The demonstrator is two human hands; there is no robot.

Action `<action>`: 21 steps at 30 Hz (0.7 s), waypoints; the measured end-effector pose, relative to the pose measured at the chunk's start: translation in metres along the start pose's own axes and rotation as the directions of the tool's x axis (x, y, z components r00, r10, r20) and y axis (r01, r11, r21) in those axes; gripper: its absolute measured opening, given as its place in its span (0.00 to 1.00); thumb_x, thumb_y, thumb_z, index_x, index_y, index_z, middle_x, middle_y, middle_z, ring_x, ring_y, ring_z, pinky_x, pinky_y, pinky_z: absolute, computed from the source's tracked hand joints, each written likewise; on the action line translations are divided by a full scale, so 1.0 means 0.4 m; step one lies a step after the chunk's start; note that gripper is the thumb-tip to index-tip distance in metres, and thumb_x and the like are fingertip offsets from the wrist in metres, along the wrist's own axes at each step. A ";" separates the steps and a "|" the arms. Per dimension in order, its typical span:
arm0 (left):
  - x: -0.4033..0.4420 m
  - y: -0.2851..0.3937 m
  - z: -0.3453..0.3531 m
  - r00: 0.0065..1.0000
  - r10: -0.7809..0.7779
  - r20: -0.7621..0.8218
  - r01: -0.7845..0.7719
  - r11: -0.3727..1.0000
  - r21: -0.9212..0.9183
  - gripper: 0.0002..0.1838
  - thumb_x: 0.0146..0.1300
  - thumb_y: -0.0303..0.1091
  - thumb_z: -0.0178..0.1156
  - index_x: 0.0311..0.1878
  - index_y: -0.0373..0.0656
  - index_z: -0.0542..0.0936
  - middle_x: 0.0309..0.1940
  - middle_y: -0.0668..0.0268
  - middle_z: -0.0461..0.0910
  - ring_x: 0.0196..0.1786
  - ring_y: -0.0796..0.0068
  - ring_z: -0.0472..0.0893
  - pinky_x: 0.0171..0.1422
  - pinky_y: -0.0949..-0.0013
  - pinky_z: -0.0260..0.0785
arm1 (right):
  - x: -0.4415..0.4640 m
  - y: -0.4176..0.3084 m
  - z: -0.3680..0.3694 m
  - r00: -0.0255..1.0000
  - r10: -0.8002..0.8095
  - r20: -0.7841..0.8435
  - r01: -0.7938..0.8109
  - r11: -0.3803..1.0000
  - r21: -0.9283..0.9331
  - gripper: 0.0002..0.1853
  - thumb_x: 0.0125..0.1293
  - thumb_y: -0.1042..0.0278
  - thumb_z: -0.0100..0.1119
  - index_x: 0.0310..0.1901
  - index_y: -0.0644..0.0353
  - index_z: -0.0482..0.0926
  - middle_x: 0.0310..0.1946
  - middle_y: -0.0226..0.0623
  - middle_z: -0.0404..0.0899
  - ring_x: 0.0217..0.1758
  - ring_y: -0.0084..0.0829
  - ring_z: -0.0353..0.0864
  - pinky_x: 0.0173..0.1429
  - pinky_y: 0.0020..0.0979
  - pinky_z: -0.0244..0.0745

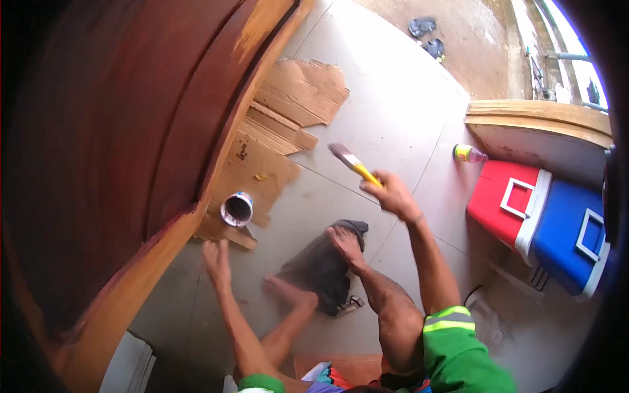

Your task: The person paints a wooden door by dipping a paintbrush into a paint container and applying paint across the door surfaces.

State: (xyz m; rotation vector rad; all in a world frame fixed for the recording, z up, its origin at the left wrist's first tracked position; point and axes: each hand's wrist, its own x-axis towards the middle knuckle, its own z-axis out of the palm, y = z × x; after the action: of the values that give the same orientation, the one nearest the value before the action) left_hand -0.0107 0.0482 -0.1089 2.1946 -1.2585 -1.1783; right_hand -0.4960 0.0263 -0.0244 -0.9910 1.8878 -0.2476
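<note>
Right hand (pixel 394 196): brush (pixel 352 161) is pinched by stiff handle (pixel 369 177), likely light, soft-bristled | Left hand (pixel 217 263): fingers are parted, tin (pixel 245 196) just beyond

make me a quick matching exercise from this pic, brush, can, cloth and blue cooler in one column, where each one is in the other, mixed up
Things
1. brush
2. can
3. cloth
4. blue cooler

Places
a. under a foot
b. beside the red cooler
c. in the right hand
d. on the cardboard

Right pairs: 1-c, 2-d, 3-a, 4-b
</note>
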 end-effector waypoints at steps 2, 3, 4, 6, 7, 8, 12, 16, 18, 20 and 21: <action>-0.036 0.053 0.114 0.997 -0.059 0.050 0.061 0.997 -0.046 0.55 0.58 0.53 0.73 0.76 0.32 0.53 0.73 0.41 0.60 0.77 0.50 0.59 0.80 0.52 0.51 | -0.105 0.107 0.027 0.990 0.114 -0.080 -0.113 0.993 0.023 0.21 0.65 0.52 0.63 0.43 0.66 0.81 0.30 0.49 0.80 0.34 0.38 0.80 0.41 0.41 0.73; -0.025 0.072 0.145 1.000 0.008 0.008 -0.008 0.999 0.054 0.60 0.54 0.54 0.76 0.78 0.33 0.50 0.73 0.41 0.59 0.77 0.49 0.57 0.80 0.52 0.50 | -0.160 0.145 0.038 0.976 0.198 -0.093 -0.197 0.980 0.019 0.20 0.65 0.53 0.63 0.43 0.66 0.81 0.29 0.48 0.79 0.33 0.38 0.79 0.40 0.41 0.72; -0.004 0.077 0.177 1.000 0.000 -0.032 0.004 0.995 0.099 0.64 0.51 0.57 0.77 0.78 0.32 0.48 0.74 0.40 0.57 0.77 0.46 0.56 0.80 0.50 0.49 | -0.213 0.176 0.038 0.965 0.229 -0.130 -0.227 0.973 0.035 0.19 0.66 0.54 0.63 0.42 0.67 0.80 0.27 0.44 0.77 0.31 0.36 0.76 0.38 0.40 0.70; 0.037 0.087 0.238 0.994 -0.017 -0.111 0.038 0.982 0.187 0.71 0.44 0.61 0.78 0.77 0.29 0.45 0.75 0.38 0.52 0.77 0.39 0.55 0.81 0.48 0.49 | -0.316 0.234 0.040 0.944 0.277 -0.180 -0.261 0.959 0.106 0.17 0.67 0.58 0.62 0.39 0.68 0.78 0.24 0.37 0.73 0.28 0.30 0.71 0.33 0.36 0.67; 0.042 0.105 0.263 0.990 -0.064 -0.129 0.088 0.979 0.186 0.72 0.43 0.62 0.79 0.77 0.28 0.45 0.75 0.37 0.51 0.77 0.38 0.54 0.81 0.47 0.48 | -0.366 0.253 0.038 0.930 0.299 -0.213 -0.267 0.949 0.166 0.16 0.68 0.59 0.62 0.38 0.67 0.77 0.23 0.34 0.71 0.26 0.26 0.69 0.31 0.34 0.65; 0.044 0.115 0.290 0.984 -0.078 -0.162 0.113 0.967 0.227 0.72 0.43 0.61 0.79 0.77 0.28 0.44 0.75 0.37 0.52 0.76 0.37 0.55 0.80 0.46 0.49 | -0.411 0.241 0.029 0.905 0.384 -0.181 -0.342 0.912 0.228 0.15 0.69 0.60 0.61 0.37 0.67 0.77 0.22 0.31 0.70 0.24 0.24 0.67 0.29 0.33 0.64; 0.065 0.151 0.335 0.969 -0.097 -0.229 0.163 0.944 0.286 0.67 0.43 0.57 0.79 0.75 0.30 0.49 0.70 0.39 0.59 0.71 0.38 0.62 0.76 0.45 0.55 | -0.559 0.331 0.012 0.899 0.400 -0.177 -0.361 0.907 0.216 0.11 0.71 0.61 0.59 0.38 0.60 0.74 0.20 0.23 0.66 0.15 0.16 0.64 0.18 0.24 0.59; 0.099 0.153 0.345 0.953 -0.030 -0.303 0.113 0.959 0.260 0.58 0.42 0.54 0.80 0.70 0.35 0.58 0.63 0.45 0.67 0.66 0.43 0.68 0.70 0.46 0.61 | -0.646 0.244 -0.035 0.757 0.637 -0.145 -0.582 0.759 0.291 0.12 0.70 0.61 0.60 0.37 0.63 0.75 0.21 0.28 0.69 0.21 0.20 0.66 0.26 0.31 0.63; 0.086 0.178 0.336 0.959 -0.070 -0.275 0.168 0.922 0.350 0.58 0.42 0.53 0.80 0.71 0.36 0.58 0.63 0.45 0.67 0.66 0.43 0.68 0.70 0.45 0.62 | -0.708 0.304 -0.023 0.773 0.595 -0.220 -0.541 0.800 0.260 0.13 0.70 0.61 0.60 0.37 0.63 0.75 0.21 0.29 0.70 0.23 0.22 0.66 0.28 0.32 0.64; 0.045 0.232 0.309 0.970 -0.028 -0.242 0.126 0.907 0.402 0.58 0.42 0.53 0.80 0.71 0.37 0.58 0.63 0.45 0.67 0.66 0.43 0.68 0.70 0.44 0.63 | -0.759 0.278 -0.044 0.739 0.642 -0.203 -0.568 0.757 0.324 0.14 0.70 0.60 0.59 0.38 0.65 0.74 0.22 0.34 0.69 0.25 0.26 0.67 0.32 0.35 0.66; 0.013 0.256 0.289 0.976 0.009 -0.217 0.083 0.906 0.415 0.58 0.42 0.53 0.80 0.71 0.37 0.58 0.64 0.45 0.67 0.67 0.43 0.68 0.70 0.44 0.64 | -0.792 0.262 -0.058 0.737 0.637 -0.224 -0.567 0.764 0.308 0.14 0.70 0.61 0.59 0.38 0.65 0.74 0.22 0.35 0.69 0.26 0.27 0.68 0.32 0.36 0.66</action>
State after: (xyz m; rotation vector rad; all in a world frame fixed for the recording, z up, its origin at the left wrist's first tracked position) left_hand -0.1573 -0.0005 -0.1145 2.5774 -1.4913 -0.6966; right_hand -0.5026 0.3186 0.1384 -0.1406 2.3125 -0.2242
